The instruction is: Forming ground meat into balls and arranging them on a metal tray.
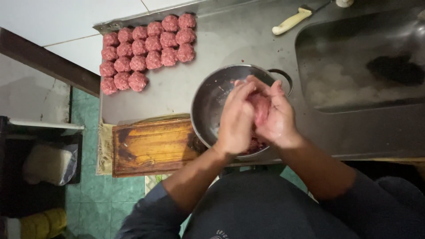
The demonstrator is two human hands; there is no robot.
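Both my hands are cupped together over a metal bowl [212,95], pressing a lump of raw minced meat [260,108] between the palms. My left hand [234,119] covers the lump from the left and my right hand [278,116] closes on it from the right. A little more red mince lies in the bowl's bottom, near its front rim. Several finished meatballs [146,51] sit in rows on the steel counter [177,95] at the far left.
A worn wooden cutting board [152,146] lies left of the bowl at the counter's front edge. A knife with a cream handle [292,21] rests at the back. The sink basin [358,62] is on the right. Green floor tiles and a dark bin are at left.
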